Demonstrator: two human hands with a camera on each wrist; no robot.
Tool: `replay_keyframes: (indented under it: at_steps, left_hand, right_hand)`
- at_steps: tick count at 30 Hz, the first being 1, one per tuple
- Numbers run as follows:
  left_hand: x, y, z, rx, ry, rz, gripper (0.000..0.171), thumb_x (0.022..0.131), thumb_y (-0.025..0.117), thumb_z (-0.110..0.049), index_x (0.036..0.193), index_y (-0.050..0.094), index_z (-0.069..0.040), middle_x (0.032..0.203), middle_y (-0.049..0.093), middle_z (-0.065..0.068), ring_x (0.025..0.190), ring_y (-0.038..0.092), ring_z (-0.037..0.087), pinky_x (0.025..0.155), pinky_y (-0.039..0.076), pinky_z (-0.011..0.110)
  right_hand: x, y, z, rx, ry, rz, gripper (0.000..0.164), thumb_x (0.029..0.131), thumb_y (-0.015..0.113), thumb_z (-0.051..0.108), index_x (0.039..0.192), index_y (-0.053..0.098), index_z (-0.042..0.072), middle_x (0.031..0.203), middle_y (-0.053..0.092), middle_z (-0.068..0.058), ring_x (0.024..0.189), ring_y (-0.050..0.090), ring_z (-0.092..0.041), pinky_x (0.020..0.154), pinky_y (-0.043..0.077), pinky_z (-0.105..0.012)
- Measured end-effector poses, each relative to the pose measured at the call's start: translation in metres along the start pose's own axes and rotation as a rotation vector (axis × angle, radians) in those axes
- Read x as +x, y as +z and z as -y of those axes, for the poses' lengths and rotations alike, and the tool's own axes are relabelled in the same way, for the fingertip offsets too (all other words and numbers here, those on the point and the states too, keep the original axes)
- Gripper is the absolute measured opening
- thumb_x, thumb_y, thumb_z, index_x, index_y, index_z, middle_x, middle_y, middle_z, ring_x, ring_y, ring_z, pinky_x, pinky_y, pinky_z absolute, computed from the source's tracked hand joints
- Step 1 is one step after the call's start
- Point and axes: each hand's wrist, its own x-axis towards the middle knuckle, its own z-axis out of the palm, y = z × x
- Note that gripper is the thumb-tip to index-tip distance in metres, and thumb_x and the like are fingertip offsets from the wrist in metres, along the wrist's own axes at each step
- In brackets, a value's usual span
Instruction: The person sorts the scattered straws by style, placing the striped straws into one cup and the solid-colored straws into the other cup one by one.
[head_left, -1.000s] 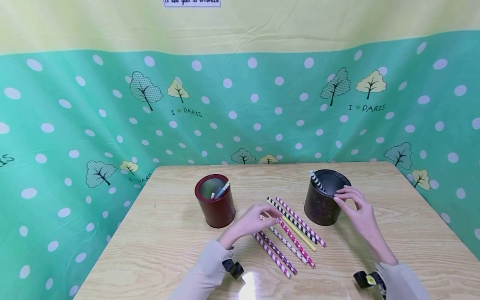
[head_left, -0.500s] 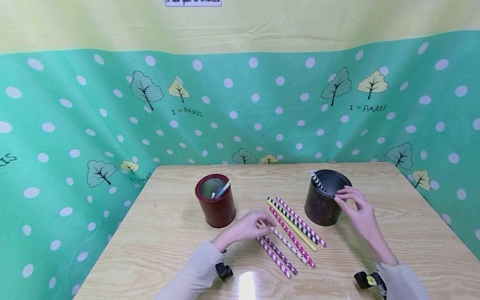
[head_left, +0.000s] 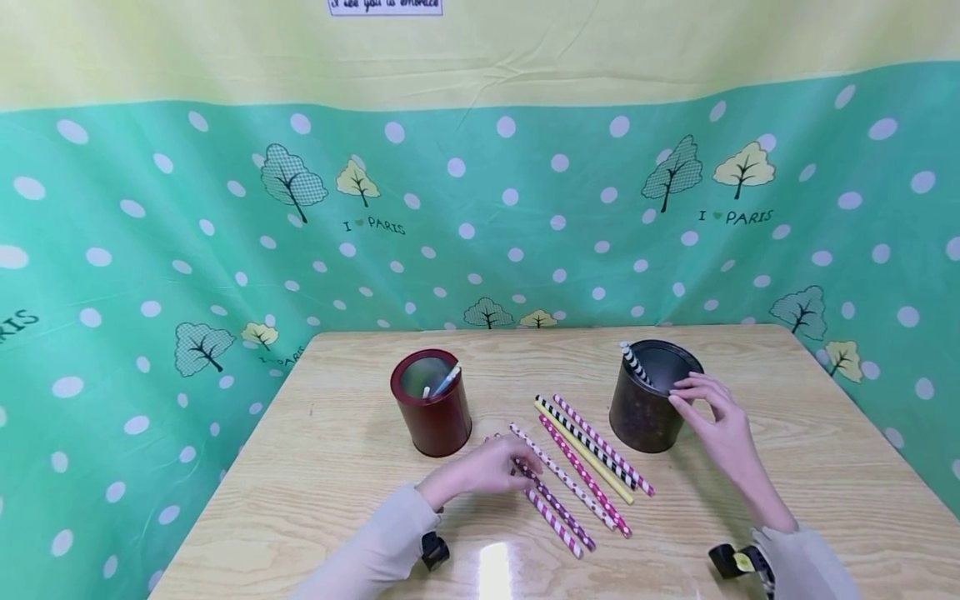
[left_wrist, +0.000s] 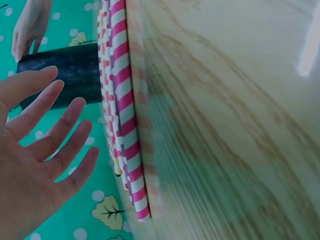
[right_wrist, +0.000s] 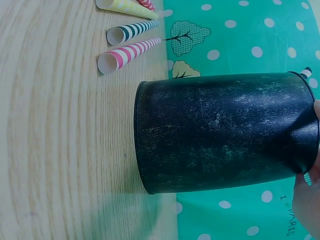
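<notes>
My left hand (head_left: 491,467) hovers over the near-left paper straws, its fingers spread and holding nothing in the left wrist view. It hides parts of a magenta-and-white striped straw (head_left: 555,525) and a purple dotted straw (head_left: 561,508). Beside them lie a white dotted straw (head_left: 567,478), a pink dotted straw (head_left: 585,473), a yellow straw (head_left: 611,482), a black-and-white striped straw (head_left: 600,455) and another magenta-striped straw (head_left: 611,452). At the right, my right hand (head_left: 720,429) pinches the near rim of an upright black can (right_wrist: 215,130), thumb outside and fingertips over the opening.
A dark red can (head_left: 438,429) stands at the left with a blue straw (head_left: 447,380) and a pale straw end inside. Black-and-white striped straws (head_left: 636,365) lean in the black can. A wooden table (head_left: 322,483) meets a green dotted curtain (head_left: 480,208) behind.
My left hand has moved left and toward me across the row of straws, uncovering the upper ends of the pink and white dotted ones. The right hand stays on the black can.
</notes>
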Motion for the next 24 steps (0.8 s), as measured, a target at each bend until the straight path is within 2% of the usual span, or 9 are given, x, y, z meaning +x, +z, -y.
replay_keyframes:
  at_steps: [3,8,16,24]
  left_hand:
    - [0.0,0.002,0.002,0.031,0.025,0.003,0.015,0.077,0.066,-0.013,0.091,0.066,-0.01,0.09,0.062,-0.003,0.085,0.053,0.009,0.077,0.04,0.02]
    - [-0.001,0.005,0.006,0.096,0.024,0.023,0.013,0.077,0.066,-0.015,0.09,0.066,-0.013,0.089,0.06,-0.008,0.085,0.049,0.004,0.076,0.036,0.014]
    - [-0.002,0.009,0.012,0.132,0.017,0.042,0.015,0.076,0.066,-0.013,0.091,0.067,-0.015,0.089,0.059,-0.009,0.086,0.045,0.003,0.076,0.035,0.013]
    - [-0.003,0.009,0.014,0.136,-0.009,0.062,0.018,0.075,0.065,-0.008,0.091,0.067,-0.016,0.086,0.059,-0.009,0.084,0.045,0.002,0.076,0.034,0.014]
  right_hand:
    - [0.0,0.0,-0.001,0.001,0.001,0.001,0.012,0.08,0.065,0.013,0.092,0.066,0.013,0.112,0.055,0.0,0.119,0.036,-0.013,0.097,0.027,-0.015]
    - [-0.001,0.0,-0.005,-0.004,0.03,0.0,0.013,0.08,0.065,0.013,0.093,0.066,0.014,0.112,0.055,0.002,0.119,0.036,-0.012,0.098,0.026,-0.016]
    - [-0.002,0.0,-0.008,-0.021,0.051,0.006,0.012,0.08,0.065,0.015,0.092,0.066,0.017,0.112,0.054,0.006,0.119,0.035,-0.011,0.098,0.025,-0.015]
    - [-0.001,0.001,-0.009,-0.008,0.051,0.0,0.012,0.08,0.065,0.014,0.092,0.066,0.015,0.113,0.054,0.004,0.119,0.036,-0.011,0.097,0.026,-0.015]
